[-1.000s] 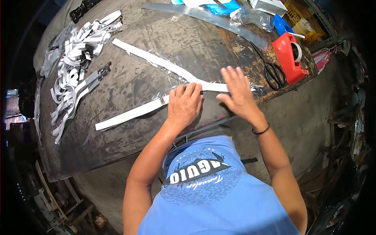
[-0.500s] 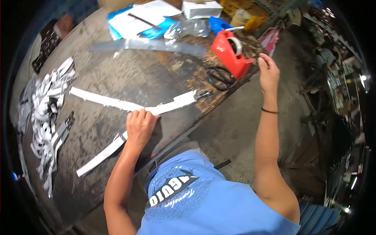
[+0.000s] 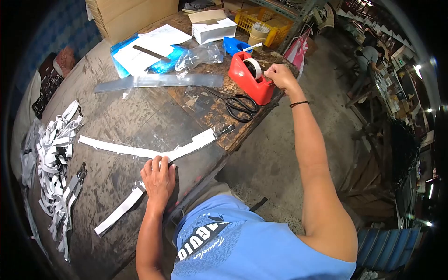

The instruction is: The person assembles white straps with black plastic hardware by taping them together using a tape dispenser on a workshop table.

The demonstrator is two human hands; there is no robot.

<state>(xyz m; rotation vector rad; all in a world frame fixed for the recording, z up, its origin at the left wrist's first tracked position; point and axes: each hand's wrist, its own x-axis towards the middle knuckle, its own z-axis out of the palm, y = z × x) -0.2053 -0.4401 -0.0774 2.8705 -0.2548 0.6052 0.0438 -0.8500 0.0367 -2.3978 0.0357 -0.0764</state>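
My left hand (image 3: 158, 181) lies on the table with its fingertips pressing a long white strip (image 3: 116, 148), where it meets another white piece (image 3: 191, 145) angled up to the right. A further white strip (image 3: 120, 211) runs out below that hand, its upper end partly covered. At the front end of a red tape dispenser (image 3: 249, 78), my right hand (image 3: 282, 78) is closed in a pinch. Whatever lies between those fingertips is too small to make out. A roll of tape (image 3: 253, 68) sits in the dispenser. Black-handled scissors (image 3: 241, 108) rest just below it.
A heap of white and grey strips (image 3: 57, 158) lies on the left. Toward the back are papers (image 3: 144, 51), a clear flat plastic strip (image 3: 158, 81), a white box (image 3: 213, 29), a blue dispenser (image 3: 235, 45) and a yellow crate (image 3: 252, 22). Another person (image 3: 366, 63) is far right.
My right hand has come left, from beside the dispenser to its front end, still pinched. My left hand stays on the strips. The whole view has shifted, showing more of the back.
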